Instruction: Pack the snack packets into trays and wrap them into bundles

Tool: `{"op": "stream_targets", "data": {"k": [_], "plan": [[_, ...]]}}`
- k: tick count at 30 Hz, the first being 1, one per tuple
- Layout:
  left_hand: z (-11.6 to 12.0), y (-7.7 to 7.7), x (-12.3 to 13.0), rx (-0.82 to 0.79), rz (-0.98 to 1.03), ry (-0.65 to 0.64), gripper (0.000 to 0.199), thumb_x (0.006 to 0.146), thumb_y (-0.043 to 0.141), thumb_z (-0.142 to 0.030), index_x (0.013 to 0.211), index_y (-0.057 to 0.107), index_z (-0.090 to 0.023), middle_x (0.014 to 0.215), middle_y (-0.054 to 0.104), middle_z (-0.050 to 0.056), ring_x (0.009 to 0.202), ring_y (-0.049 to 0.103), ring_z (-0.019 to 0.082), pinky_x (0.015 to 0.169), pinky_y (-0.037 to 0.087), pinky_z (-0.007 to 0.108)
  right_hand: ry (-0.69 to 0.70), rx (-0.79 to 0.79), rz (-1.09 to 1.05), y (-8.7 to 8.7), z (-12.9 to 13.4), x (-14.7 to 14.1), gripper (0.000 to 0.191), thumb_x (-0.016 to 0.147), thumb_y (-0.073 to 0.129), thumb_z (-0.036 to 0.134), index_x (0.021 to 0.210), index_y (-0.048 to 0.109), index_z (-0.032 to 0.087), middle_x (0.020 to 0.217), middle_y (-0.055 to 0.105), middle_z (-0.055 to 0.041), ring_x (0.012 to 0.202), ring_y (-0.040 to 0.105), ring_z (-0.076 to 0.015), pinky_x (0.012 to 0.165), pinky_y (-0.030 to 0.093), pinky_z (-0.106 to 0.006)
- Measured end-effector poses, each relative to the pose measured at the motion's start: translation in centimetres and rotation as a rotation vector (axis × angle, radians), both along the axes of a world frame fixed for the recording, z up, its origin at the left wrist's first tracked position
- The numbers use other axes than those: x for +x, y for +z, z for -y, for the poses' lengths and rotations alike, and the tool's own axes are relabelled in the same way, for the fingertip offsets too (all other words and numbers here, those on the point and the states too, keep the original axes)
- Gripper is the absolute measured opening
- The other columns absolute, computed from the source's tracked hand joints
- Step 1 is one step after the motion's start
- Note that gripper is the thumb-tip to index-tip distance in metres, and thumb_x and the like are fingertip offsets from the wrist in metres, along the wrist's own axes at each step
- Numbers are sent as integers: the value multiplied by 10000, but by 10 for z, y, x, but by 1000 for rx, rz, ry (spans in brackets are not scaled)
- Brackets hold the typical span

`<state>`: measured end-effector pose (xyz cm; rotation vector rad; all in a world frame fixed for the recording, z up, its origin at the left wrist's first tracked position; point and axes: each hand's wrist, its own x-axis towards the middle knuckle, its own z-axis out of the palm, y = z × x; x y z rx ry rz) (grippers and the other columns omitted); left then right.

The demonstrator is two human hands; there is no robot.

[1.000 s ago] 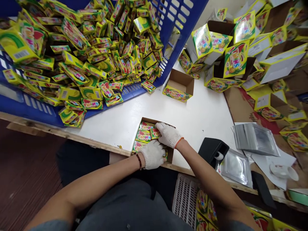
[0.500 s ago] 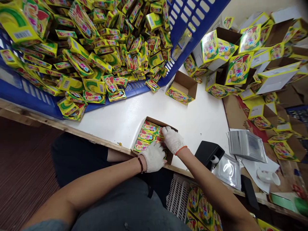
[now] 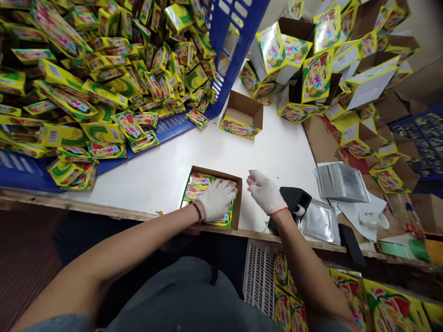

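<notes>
My left hand (image 3: 217, 200), in a white knit glove, lies flat with fingers spread on small yellow-green candy packs (image 3: 196, 191). They sit in rows inside an open cardboard display box (image 3: 238, 203) at the table's front edge. Part of the packs is hidden beneath that hand. Just right of the box, my gloved right hand (image 3: 266, 192) hovers over the white table (image 3: 166, 161), its fingers bent but apart and nothing visible in them. Behind the box stands another open display box (image 3: 242, 115).
A blue basket (image 3: 238, 50) heaped with candy packs fills the back left. More display boxes (image 3: 316, 78) are piled at the right. A black tape dispenser (image 3: 294, 196) and stacked clear plastic covers (image 3: 342, 182) lie right of my right hand. Below the table edge stands a white basket (image 3: 258, 272).
My right hand has left the packs and moved right, out of the box. My left hand has shifted up across the packs. The view has also moved, so the surroundings appear farther left.
</notes>
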<state>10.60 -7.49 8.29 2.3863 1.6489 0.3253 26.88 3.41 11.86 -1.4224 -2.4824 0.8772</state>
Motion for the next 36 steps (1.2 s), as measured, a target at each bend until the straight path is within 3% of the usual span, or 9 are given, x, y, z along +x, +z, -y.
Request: {"op": "stream_targets", "data": {"k": [5,11,15,19,23,26,29,33,36], "plan": [[-17,-20,8,-95,-28,-20,621,874,567,-529,1369,529,-156,1512,451,143,1388,380,340,1143,241,561,-82,-54,95,-42,30,-2,554,911,425,253,1446,360,126,1014,709,-138,855,695,-242,751,522,-323],[-3,-1,-12,-33,127,9,449,903,534,-478,1226,618,-178,1409,538,137,1270,514,270,1045,419,414,-34,7,300,-57,37,-5,620,939,369,214,1527,235,71,890,715,-144,769,702,-259,651,453,-310],[17,22,-104,197,83,371,293,905,489,-236,1162,627,-210,1319,579,97,1224,520,237,1058,410,401,-24,40,374,-59,44,-6,638,931,383,198,1530,236,31,774,696,-120,697,688,-251,589,403,-299],[24,45,-220,64,-261,857,478,785,642,-190,1256,556,-191,1333,530,118,1236,436,292,1079,313,505,-77,28,371,-57,49,-14,656,922,389,209,1544,224,79,731,690,-98,666,680,-254,568,388,-295],[23,48,-268,-14,-309,903,617,744,703,-297,1305,525,-112,1276,517,193,1157,449,343,968,354,511,-54,-5,314,-51,45,-16,652,910,354,209,1543,243,102,785,709,-126,709,694,-278,627,458,-339],[32,42,-249,6,-288,902,647,736,679,-417,1299,541,-128,1203,536,192,1113,482,357,936,361,502,-17,142,216,-44,41,-16,625,869,409,204,1482,366,86,1029,700,-206,922,693,-313,792,510,-416],[50,37,-196,152,-205,836,736,733,638,-417,1390,469,-130,1250,525,201,1134,490,356,952,365,502,69,344,-11,-30,47,-32,549,867,461,252,1391,473,89,1270,603,-238,1189,579,-342,992,455,-501],[71,32,-114,295,-6,599,791,765,605,-499,1443,413,-140,1358,495,206,1242,463,345,1027,371,497,207,75,-329,-1,78,-77,578,925,473,403,1434,396,140,1291,615,-162,1182,586,-274,1021,466,-444],[83,29,-90,262,91,431,787,809,579,-528,1463,384,-137,1444,436,194,1344,397,316,1106,344,451,265,-110,-390,9,94,-102,440,941,435,369,1335,488,183,1238,647,-114,1130,610,-242,1006,469,-399]]}}
